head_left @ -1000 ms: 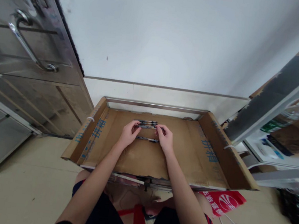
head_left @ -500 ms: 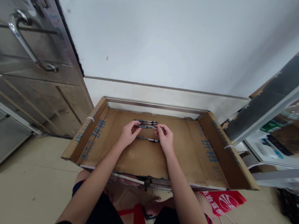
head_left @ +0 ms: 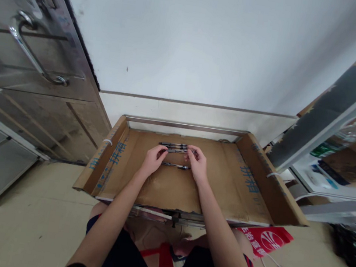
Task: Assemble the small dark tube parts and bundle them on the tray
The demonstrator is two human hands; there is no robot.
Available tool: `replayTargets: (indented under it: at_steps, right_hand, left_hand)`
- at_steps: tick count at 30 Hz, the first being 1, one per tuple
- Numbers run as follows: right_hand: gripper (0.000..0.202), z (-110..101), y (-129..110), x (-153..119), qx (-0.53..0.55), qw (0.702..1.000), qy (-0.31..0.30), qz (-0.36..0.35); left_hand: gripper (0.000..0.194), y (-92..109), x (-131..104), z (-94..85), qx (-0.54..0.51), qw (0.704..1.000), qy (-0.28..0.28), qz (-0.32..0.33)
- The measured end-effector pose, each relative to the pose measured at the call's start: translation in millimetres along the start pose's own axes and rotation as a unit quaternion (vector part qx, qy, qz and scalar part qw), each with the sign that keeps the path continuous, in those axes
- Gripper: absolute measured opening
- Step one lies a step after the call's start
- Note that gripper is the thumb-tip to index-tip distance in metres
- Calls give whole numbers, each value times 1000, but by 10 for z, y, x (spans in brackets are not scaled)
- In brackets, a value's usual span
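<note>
The held pen has both ends hidden under fingertips; its markings are too small to read. It is slim and dark with a silvery middle, lying level over the cardboard-lined desk. The left hand at 9 o'clock and right hand at 3 o'clock pinch its ends. More pens lie just beyond at 12 o'clock, and another pen at 6 o'clock.

A plain white wall rises over a beige tiled floor; a worn grey metal door with a steel handle stands left.
</note>
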State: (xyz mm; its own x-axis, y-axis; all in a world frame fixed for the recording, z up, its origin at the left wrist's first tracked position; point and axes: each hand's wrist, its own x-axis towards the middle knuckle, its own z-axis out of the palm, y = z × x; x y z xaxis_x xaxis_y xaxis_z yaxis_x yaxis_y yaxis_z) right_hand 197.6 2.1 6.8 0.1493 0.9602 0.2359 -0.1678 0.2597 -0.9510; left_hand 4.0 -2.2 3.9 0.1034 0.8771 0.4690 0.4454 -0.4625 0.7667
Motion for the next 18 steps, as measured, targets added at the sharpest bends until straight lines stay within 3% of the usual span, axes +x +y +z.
replayTargets:
  at_steps: [3, 9, 18]
  right_hand:
    - [36, 9, -30, -5, 67, 997, -5, 36]
    - [30, -37, -108, -26, 147, 979, -86, 112]
    - [44, -71, -148, -7, 98, 984, -101, 110]
  left_hand:
    - [19, 18, 11, 0, -48, 998, 5, -29]
    - [18, 41, 47, -18, -151, 985, 10, -84]
    - [19, 31, 57, -26, -169, 981, 2, -92]
